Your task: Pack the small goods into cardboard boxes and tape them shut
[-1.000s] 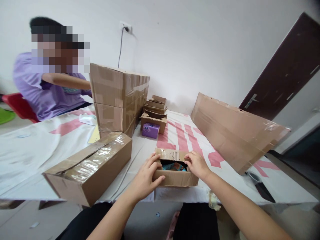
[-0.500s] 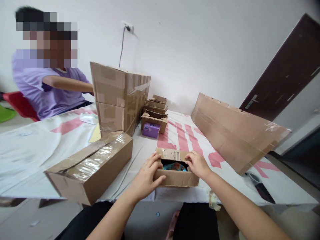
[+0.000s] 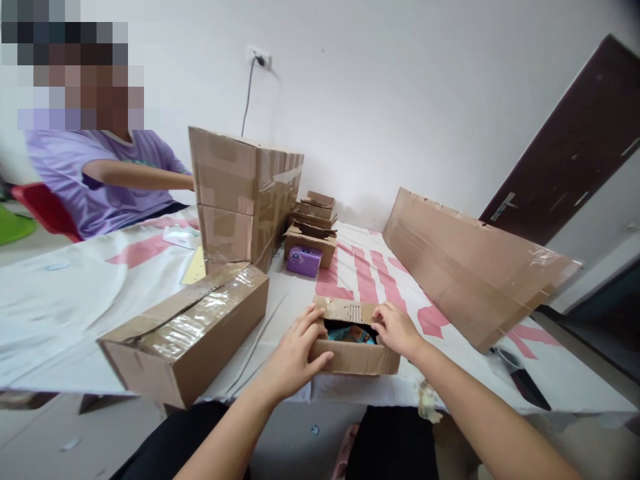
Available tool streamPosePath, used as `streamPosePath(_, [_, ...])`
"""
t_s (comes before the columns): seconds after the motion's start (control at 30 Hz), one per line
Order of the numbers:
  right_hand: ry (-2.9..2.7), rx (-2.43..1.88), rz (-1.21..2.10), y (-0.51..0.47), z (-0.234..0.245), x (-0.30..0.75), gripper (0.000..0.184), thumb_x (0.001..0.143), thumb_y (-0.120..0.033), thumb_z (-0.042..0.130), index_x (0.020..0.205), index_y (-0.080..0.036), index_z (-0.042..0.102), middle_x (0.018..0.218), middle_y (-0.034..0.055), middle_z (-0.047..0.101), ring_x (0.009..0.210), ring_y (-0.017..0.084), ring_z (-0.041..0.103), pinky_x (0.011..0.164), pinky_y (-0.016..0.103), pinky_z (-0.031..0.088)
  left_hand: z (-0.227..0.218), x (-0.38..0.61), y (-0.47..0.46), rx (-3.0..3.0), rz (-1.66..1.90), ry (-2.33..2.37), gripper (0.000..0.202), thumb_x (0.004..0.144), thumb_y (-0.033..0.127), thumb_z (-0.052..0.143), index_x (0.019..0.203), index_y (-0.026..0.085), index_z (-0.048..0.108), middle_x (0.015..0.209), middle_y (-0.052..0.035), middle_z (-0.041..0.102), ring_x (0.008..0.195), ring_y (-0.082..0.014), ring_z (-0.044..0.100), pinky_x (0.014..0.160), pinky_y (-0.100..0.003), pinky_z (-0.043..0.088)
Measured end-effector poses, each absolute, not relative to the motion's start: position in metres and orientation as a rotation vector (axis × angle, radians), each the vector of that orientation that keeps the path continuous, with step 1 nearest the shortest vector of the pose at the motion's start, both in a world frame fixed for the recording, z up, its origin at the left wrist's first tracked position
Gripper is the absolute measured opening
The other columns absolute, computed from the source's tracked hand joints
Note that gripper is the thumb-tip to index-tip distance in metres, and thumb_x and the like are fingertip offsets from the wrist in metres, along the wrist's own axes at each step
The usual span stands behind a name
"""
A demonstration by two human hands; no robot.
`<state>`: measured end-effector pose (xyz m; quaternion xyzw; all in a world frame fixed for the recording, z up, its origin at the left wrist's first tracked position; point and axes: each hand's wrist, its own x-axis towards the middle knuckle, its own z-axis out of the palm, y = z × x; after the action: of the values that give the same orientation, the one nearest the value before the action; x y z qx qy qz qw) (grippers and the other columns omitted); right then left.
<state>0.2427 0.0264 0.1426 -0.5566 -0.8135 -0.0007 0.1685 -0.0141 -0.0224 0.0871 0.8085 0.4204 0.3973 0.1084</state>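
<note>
A small cardboard box point(image 3: 357, 359) stands at the table's front edge with its top partly open. Through the gap a blue patterned package point(image 3: 350, 335) and something dark show inside. My left hand point(image 3: 296, 350) grips the box's left end, thumb on the near side and fingers over the top edge. At the right end, my right hand point(image 3: 397, 328) pinches the raised rear flap point(image 3: 345, 309) near its corner. The fingertips of both hands are bent against the cardboard.
A long taped carton point(image 3: 220, 327) lies to the left. Behind it rises a tall cardboard stack point(image 3: 227, 193), with a purple pack point(image 3: 303, 262) and open boxes point(image 3: 313, 235) beyond. A large cardboard panel point(image 3: 465, 260) and a tape dispenser point(image 3: 520, 377) are at right. A person in purple point(image 3: 125, 173) sits at left.
The view has shifted very slightly, so the things at left appear a little further right. Both hands keep their places on the small box.
</note>
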Motion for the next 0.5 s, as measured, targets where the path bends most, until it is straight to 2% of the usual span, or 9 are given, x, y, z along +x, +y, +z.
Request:
streamPosePath(0.1, [-2.35, -1.61, -0.018, 0.028, 0.148, 0.244, 0.008, 0.08, -0.016, 0.058, 0.087, -0.02, 0.058, 0.091, 0.0023, 0.061, 0.084, 0.015, 0.059, 0.074, 0.025, 0.043, 0.087, -0.014, -0.023, 2.391, 1.169, 1.231, 0.018, 0.082, 0.029, 0.057, 0.099, 0.021, 0.056, 0.143, -0.009, 0.04, 0.139, -0.0298, 0.025, 0.108, -0.05, 0.035])
streamPosePath(0.23, [-2.536, -1.677, -0.207, 0.033, 0.155, 0.243, 0.015, 0.086, -0.015, 0.047, 0.096, -0.02, 0.058, 0.101, 0.0038, 0.062, 0.089, 0.014, 0.06, 0.077, 0.023, 0.042, 0.086, -0.014, -0.022, 2.389, 1.156, 1.239, 0.018, 0.083, 0.029, 0.056, 0.1, 0.021, 0.055, 0.143, -0.0092, 0.039, 0.139, -0.0292, 0.024, 0.109, -0.05, 0.034])
streamPosePath(0.4, [-2.705, -1.713, -0.326, 0.041, 0.162, 0.235, 0.016, 0.086, -0.017, 0.046, 0.091, -0.017, 0.061, 0.094, 0.0074, 0.065, 0.085, 0.018, 0.061, 0.073, 0.026, 0.042, 0.086, -0.014, -0.02, 2.38, 1.177, 1.218, 0.019, 0.082, 0.028, 0.058, 0.1, 0.021, 0.056, 0.142, -0.0089, 0.04, 0.139, -0.0291, 0.024, 0.109, -0.05, 0.034])
streamPosePath(0.5, [-2.772, -1.716, -0.371, 0.046, 0.163, 0.229, 0.015, 0.082, -0.016, 0.051, 0.092, -0.015, 0.061, 0.094, 0.0108, 0.065, 0.087, 0.021, 0.062, 0.075, 0.028, 0.041, 0.087, -0.014, -0.02, 2.367, 1.193, 1.213, 0.018, 0.082, 0.027, 0.058, 0.099, 0.021, 0.057, 0.142, -0.0089, 0.041, 0.138, -0.0293, 0.025, 0.109, -0.05, 0.035])
